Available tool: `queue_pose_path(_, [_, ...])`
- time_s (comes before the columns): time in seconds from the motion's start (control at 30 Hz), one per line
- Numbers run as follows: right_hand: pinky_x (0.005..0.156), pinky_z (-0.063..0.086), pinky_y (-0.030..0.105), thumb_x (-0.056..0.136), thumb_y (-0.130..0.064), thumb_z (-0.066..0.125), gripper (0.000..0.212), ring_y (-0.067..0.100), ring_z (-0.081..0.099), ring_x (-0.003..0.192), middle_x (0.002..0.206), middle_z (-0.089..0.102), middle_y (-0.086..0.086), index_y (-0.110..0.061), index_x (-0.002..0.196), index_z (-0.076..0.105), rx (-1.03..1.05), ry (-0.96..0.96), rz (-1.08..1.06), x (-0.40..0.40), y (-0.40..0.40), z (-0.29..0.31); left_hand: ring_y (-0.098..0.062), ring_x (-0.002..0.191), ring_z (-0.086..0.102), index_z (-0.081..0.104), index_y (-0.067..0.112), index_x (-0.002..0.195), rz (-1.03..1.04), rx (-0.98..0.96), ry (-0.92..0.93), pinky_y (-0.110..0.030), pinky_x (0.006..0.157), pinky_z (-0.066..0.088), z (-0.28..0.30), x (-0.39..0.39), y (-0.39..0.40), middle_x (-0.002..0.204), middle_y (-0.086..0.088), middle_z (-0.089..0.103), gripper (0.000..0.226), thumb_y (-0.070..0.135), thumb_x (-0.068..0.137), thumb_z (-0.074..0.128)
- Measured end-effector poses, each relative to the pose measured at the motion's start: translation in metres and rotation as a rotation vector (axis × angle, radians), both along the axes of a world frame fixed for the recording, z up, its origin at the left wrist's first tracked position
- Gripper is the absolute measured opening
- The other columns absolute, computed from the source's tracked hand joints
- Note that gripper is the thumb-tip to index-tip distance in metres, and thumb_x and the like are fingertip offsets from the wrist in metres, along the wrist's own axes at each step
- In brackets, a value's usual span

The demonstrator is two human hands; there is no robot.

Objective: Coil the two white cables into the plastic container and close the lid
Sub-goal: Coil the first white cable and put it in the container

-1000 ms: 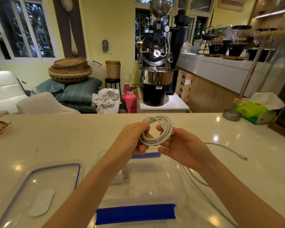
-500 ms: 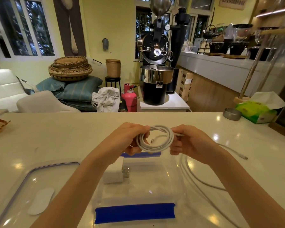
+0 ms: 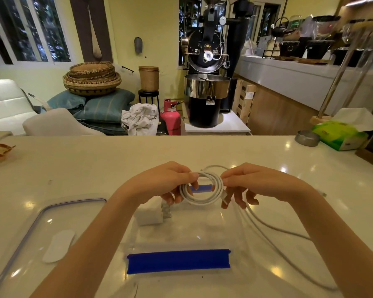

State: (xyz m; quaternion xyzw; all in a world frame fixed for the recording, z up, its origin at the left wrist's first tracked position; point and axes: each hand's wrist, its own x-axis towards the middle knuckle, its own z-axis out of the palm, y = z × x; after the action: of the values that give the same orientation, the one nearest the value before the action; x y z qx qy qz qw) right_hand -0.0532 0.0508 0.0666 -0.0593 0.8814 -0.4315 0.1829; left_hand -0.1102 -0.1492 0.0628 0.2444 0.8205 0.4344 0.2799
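— Pale counter point(image 3: 267, 160) under your arms; where's the cable?

— Coiled cable point(image 3: 202, 191) hangs above the clear container point(image 3: 181, 233). My left hand point(image 3: 162, 183) pinches its left side, fingers curled; my right hand point(image 3: 252, 183) pinches the right side.

— And the other one?

— Second cable point(image 3: 274, 227) trails loose beside the container. Lid point(image 3: 30, 237) lies off, to the left.

Your left forearm hid part of the white charger point(image 3: 149, 216) and the container's near-left wall; the lid point(image 3: 30, 233) ran off the lower-left edge; the loose cable point(image 3: 276, 227) disappeared behind your right forearm.
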Motion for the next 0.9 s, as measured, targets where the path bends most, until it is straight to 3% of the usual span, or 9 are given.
queue_pose_path(0.2, [0.041, 0.035, 0.017, 0.092, -0.023, 0.046, 0.024, 0.007, 0.047, 0.043, 0.073, 0.074, 0.004, -0.019, 0.083, 0.068, -0.027, 0.111, -0.187, -0.005, -0.005, -0.006, -0.007, 0.046, 0.05, 0.064, 0.011, 0.085, 0.039, -0.053, 0.002, -0.017, 0.048, 0.044, -0.007, -0.004, 0.002, 0.065, -0.002, 0.058, 0.028, 0.03, 0.093, 0.046])
queue_pose_path(0.3, [0.039, 0.034, 0.014, 0.084, -0.03, 0.059, 0.016, 0.003, 0.046, 0.038, 0.069, 0.072, 0.003, -0.018, 0.084, 0.069, 0.003, 0.153, -0.212, -0.003, -0.011, -0.007, -0.009, 0.046, 0.049, 0.065, 0.009, 0.084, 0.034, -0.1, -0.01, -0.019, 0.05, 0.044, -0.014, -0.004, 0.006, 0.065, -0.004, 0.056, 0.028, 0.03, 0.092, 0.048])
queue_pose_path(0.4, [0.047, 0.043, 0.012, 0.074, -0.031, 0.071, 0.017, 0.001, 0.057, 0.046, 0.059, 0.069, -0.005, -0.016, 0.081, 0.07, 0.223, 0.235, -0.176, 0.0, -0.021, -0.013, -0.009, 0.044, 0.049, 0.067, 0.006, 0.088, 0.028, -0.159, -0.003, -0.019, 0.049, 0.044, -0.021, -0.003, 0.011, 0.064, -0.006, 0.057, 0.031, 0.031, 0.091, 0.05])
queue_pose_path(0.53, [0.065, 0.053, 0.03, 0.071, -0.031, 0.073, 0.016, 0.013, 0.063, 0.068, 0.068, 0.067, -0.003, -0.017, 0.076, 0.07, 0.508, 0.335, -0.242, 0.001, -0.035, -0.023, -0.006, 0.039, 0.053, 0.066, 0.005, 0.092, 0.026, -0.269, 0.016, -0.016, 0.047, 0.048, -0.031, -0.003, 0.019, 0.064, -0.005, 0.061, 0.027, 0.028, 0.09, 0.052])
queue_pose_path(0.67, [0.065, 0.043, 0.028, 0.079, -0.029, 0.065, 0.019, 0.019, 0.06, 0.083, 0.088, 0.066, 0.002, -0.016, 0.092, 0.067, 0.755, 0.433, -0.248, 0.0, -0.047, -0.028, -0.007, 0.039, 0.056, 0.059, 0.003, 0.087, 0.012, -0.366, 0.043, -0.016, 0.044, 0.05, -0.033, -0.003, 0.027, 0.063, -0.006, 0.058, 0.022, 0.023, 0.091, 0.051])
queue_pose_path(0.77, [0.067, 0.04, 0.029, 0.085, -0.024, 0.058, 0.019, 0.023, 0.059, 0.085, 0.093, 0.066, 0.005, -0.015, 0.1, 0.062, 0.862, 0.462, -0.226, -0.002, -0.051, -0.029, -0.01, 0.039, 0.058, 0.05, 0.007, 0.072, 0.01, -0.412, 0.066, -0.017, 0.043, 0.05, -0.031, 0.0, 0.033, 0.057, -0.006, 0.056, 0.026, 0.022, 0.093, 0.046])
queue_pose_path(0.9, [0.048, 0.027, 0.024, 0.086, -0.014, 0.054, 0.011, 0.02, 0.043, 0.07, 0.068, 0.045, 0.002, -0.01, 0.096, 0.059, 0.978, 0.493, -0.179, -0.007, -0.054, -0.037, -0.018, 0.05, 0.062, 0.049, 0.007, 0.078, 0.023, -0.424, 0.084, -0.023, 0.056, 0.053, -0.035, 0.003, 0.036, 0.064, -0.007, 0.059, 0.023, 0.02, 0.095, 0.04])
